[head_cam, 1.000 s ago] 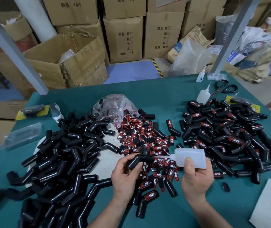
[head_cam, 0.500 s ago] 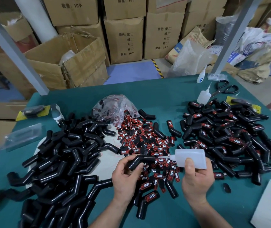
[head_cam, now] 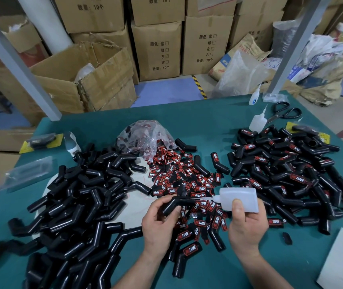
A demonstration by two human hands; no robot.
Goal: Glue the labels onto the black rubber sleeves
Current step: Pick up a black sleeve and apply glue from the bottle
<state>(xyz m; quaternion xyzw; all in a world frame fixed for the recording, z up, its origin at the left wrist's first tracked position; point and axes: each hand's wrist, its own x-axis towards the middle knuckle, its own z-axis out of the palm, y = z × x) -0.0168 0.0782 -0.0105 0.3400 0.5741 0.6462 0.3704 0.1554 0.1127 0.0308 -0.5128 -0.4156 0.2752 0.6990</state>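
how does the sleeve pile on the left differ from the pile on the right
The left pile is bare black sleeves; the right pile mostly carries red-and-black labels. The left pile lies partly on a white sheet; the right pile sits straight on the green table. Both are loose heaps of bent black rubber sleeves.

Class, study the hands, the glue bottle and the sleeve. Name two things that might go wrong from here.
1. The right hand holds the bottle with its nozzle on the sleeve, above loose labels; a drip could stick those together.
2. The left hand grips the sleeve near the nozzle, so glue may reach its fingers.
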